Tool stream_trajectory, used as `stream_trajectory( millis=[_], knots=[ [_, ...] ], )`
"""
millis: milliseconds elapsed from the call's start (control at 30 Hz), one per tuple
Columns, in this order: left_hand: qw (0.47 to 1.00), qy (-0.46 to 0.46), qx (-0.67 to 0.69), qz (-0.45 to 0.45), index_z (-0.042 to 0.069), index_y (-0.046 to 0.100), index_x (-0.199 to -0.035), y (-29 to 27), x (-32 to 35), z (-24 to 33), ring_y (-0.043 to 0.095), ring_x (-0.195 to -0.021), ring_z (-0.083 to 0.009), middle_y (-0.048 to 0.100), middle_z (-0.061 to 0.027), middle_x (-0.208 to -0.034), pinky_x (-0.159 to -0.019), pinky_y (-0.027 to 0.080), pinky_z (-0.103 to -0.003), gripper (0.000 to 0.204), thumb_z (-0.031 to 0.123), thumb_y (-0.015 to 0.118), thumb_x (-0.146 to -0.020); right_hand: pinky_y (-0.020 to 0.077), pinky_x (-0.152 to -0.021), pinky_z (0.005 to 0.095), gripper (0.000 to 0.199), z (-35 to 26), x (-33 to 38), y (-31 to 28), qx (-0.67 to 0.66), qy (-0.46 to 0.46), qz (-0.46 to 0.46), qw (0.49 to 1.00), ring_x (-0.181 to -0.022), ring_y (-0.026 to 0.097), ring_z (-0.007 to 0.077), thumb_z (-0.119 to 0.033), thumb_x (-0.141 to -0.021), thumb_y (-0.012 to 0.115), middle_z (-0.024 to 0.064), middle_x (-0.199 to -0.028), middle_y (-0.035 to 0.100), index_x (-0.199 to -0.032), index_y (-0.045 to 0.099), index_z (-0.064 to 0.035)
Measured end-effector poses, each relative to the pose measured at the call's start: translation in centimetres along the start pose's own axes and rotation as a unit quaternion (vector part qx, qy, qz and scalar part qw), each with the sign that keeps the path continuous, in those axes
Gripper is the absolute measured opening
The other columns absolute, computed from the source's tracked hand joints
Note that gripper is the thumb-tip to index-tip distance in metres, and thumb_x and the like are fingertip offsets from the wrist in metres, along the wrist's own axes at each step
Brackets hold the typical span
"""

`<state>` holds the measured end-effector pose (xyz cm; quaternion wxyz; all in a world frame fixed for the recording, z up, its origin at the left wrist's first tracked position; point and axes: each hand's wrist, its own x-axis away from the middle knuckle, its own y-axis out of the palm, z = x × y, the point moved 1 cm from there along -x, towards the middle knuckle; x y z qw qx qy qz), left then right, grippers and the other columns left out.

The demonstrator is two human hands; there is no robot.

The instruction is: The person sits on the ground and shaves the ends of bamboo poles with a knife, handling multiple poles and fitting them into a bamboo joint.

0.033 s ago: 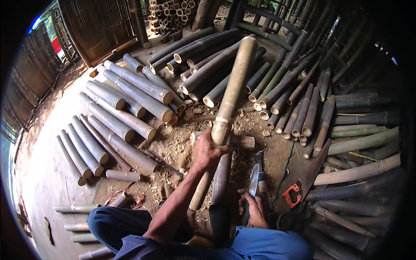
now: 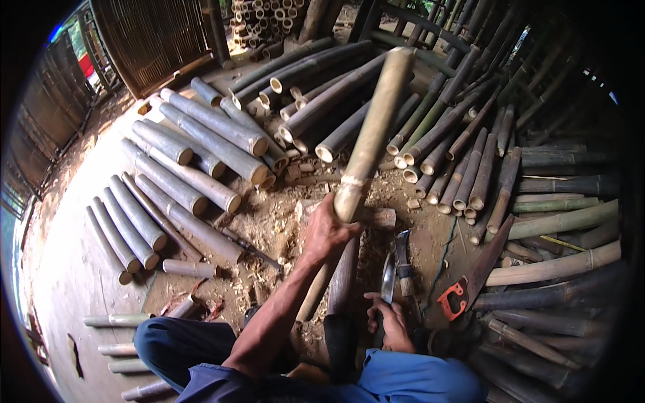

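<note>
My left hand (image 2: 329, 232) is wrapped round a pale tan bamboo pole (image 2: 373, 138), just below a node. The pole stands tilted, its upper end leaning away and to the right, its lower end beside my legs. In my right hand (image 2: 390, 324) is a knife (image 2: 388, 279), its blade pointing up and away, apart from the pole. Behind the pole, a dark bamboo length (image 2: 344, 279) runs toward me. On the ground right of the knife lies another bladed tool (image 2: 403, 258) with a dark upper part.
Cut bamboo lengths (image 2: 215, 151) lie in rows at left and far centre, with more bamboo (image 2: 551, 269) stacked at right. A handsaw (image 2: 453, 299) with an orange handle rests there. Wood shavings (image 2: 269, 225) cover the ground. A short log (image 2: 377, 218) lies behind the pole.
The pole's upper end has swung slightly to the right and up. The knife has turned, so its blade looks narrower, and it has shifted a little left, away from the tool on the ground.
</note>
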<state>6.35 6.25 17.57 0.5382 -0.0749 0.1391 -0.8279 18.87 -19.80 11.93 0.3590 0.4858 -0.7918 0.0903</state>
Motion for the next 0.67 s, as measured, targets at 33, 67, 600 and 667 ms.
stream_trajectory(
  millis=[33,67,600,667],
  knots=[
    [0.999,0.023,0.024,0.002,0.001,0.061,-0.12,0.9,0.1,0.5,0.07,-0.09,-0.0273,0.072,-0.0183,-0.101,-0.083,0.056,-0.041,0.066,0.022,0.092,-0.066,0.043,-0.048,0.0291,0.036,0.1,-0.3,0.6,0.023,0.033,0.011,0.999,-0.054,0.051,0.0122,-0.026,-0.098,0.064,0.0017,-0.07,0.055,-0.126,0.064,-0.0038],
    [0.999,0.002,0.021,-0.024,0.001,0.059,-0.118,1.5,1.0,2.0,0.071,-0.09,-0.0292,0.072,-0.0186,-0.098,-0.083,0.056,-0.042,0.064,0.02,0.091,-0.067,0.0433,-0.048,0.0287,0.044,0.3,-0.4,1.1,0.041,0.021,-0.011,0.999,-0.054,0.052,0.0121,-0.024,-0.094,0.069,0.0016,-0.07,0.055,-0.13,0.06,-0.001],
    [0.949,0.283,0.119,-0.071,-0.001,0.053,-0.112,8.0,9.4,12.8,0.055,-0.098,-0.0314,0.053,-0.0147,-0.103,-0.08,0.042,-0.04,0.064,0.005,0.077,-0.053,0.0415,-0.064,0.0242,0.065,-3.7,-4.3,-0.9,0.21,-0.107,0.048,0.971,-0.07,0.047,0.0089,-0.004,-0.09,0.074,-0.0011,-0.088,0.059,-0.149,0.047,-0.0056],
    [0.946,0.301,0.119,-0.032,-0.001,0.055,-0.107,8.5,8.7,13.0,0.055,-0.093,-0.03,0.053,-0.0135,-0.099,-0.076,0.04,-0.039,0.059,0.005,0.076,-0.052,0.0423,-0.065,0.0242,0.067,-4.7,-4.7,-0.9,0.179,-0.123,0.062,0.974,-0.072,0.048,0.0093,-0.007,-0.09,0.074,-0.001,-0.089,0.059,-0.151,0.045,-0.0063]
  ],
)
